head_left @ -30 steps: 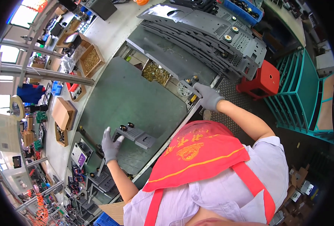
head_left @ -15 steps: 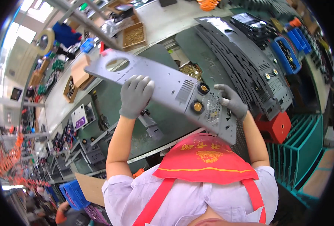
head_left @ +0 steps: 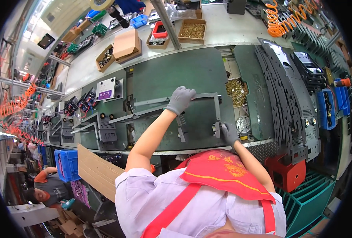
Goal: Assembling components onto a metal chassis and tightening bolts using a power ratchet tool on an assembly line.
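Flat, long axis crosswise: grey metal frame (head_left: pixel 207 104), both gloved hands' fingers seemingly grasping it.

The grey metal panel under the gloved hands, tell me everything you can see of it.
The grey metal panel lies flat on the green workbench, dark grey like painted sheet metal, its thin folded rim showing pale along the far and right edges. Small bracket-like fittings sit on its near part. The left hand rests on its far edge; the right hand touches its near right corner. A tray of brass screws sits just to its right.
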`<move>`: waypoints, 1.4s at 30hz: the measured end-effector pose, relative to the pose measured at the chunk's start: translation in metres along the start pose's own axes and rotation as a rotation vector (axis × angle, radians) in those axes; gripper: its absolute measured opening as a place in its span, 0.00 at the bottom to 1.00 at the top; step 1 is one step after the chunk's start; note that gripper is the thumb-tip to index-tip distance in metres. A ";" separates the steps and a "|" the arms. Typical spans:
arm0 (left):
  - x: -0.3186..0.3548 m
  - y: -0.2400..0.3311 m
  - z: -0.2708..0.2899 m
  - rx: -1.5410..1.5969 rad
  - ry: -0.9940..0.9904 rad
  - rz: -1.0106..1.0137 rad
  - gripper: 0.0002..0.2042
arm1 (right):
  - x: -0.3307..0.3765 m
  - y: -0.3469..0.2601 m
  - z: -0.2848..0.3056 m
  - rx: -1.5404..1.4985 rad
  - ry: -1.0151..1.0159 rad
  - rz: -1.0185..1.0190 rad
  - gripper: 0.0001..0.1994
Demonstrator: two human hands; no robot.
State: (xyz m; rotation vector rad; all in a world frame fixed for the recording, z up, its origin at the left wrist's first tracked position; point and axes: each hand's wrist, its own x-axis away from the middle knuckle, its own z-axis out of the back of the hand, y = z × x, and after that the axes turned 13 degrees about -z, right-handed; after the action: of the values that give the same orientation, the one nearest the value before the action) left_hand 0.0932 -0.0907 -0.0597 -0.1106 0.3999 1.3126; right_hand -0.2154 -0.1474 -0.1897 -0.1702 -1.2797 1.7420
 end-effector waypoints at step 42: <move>-0.022 0.604 -0.064 0.329 -0.852 -1.109 0.19 | 0.658 0.423 -0.189 -1.325 1.227 -1.517 0.11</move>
State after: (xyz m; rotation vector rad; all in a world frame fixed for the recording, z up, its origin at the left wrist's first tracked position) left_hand -0.5023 0.0274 -0.0242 0.4459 -0.1965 0.1126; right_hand -0.7182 0.4576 -0.3585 -0.6417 -0.8192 -0.6640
